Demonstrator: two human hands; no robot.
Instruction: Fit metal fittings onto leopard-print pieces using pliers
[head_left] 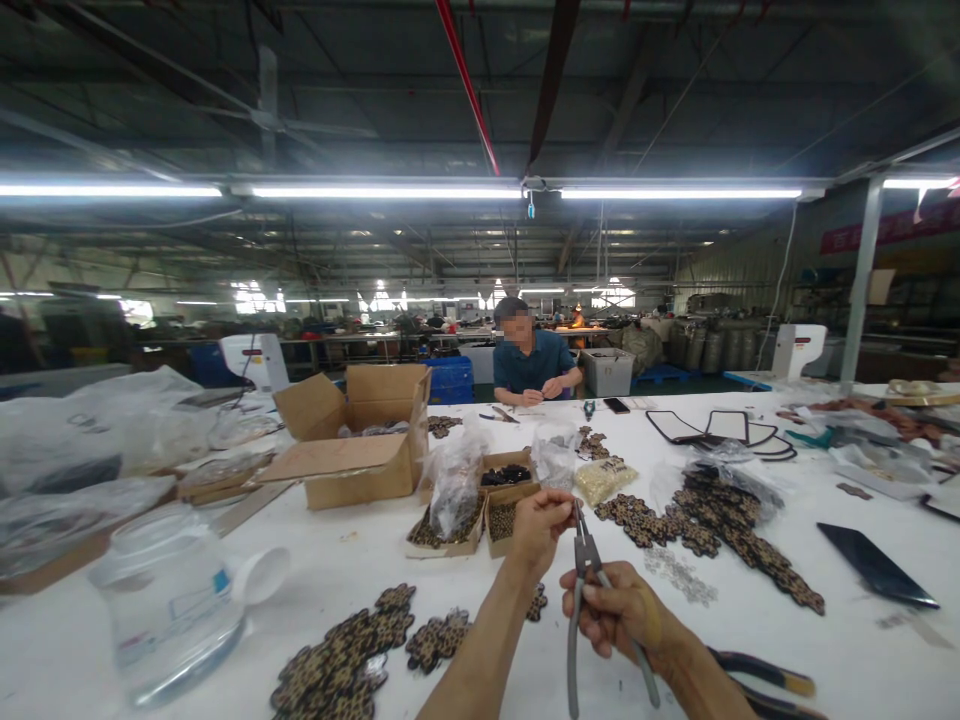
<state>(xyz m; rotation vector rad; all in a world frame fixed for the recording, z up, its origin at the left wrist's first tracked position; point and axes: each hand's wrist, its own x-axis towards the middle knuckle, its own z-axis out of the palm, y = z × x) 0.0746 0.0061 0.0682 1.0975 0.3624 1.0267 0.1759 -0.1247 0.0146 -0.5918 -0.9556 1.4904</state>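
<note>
My right hand [619,610] is wrapped round the grey handles of a pair of long-nose pliers [586,552], their jaws pointing up and away from me. At the tips of the jaws, my left hand [541,525] is closed in a pinch; whatever sits between its fingers is too small to make out. Beneath my hands lies a dark, gold-patterned flower-shaped piece [537,602], partly hidden by my left wrist. Small clear pieces [679,575] are scattered right of the pliers.
Heaps of patterned flower pieces [337,660] lie left, with more [739,530] right. Small boxes of studs [501,515] stand ahead, beside a cardboard box [360,460]. A water jug [169,600] is at left, dark-handled pliers [765,680] at right. A person [531,360] sits opposite.
</note>
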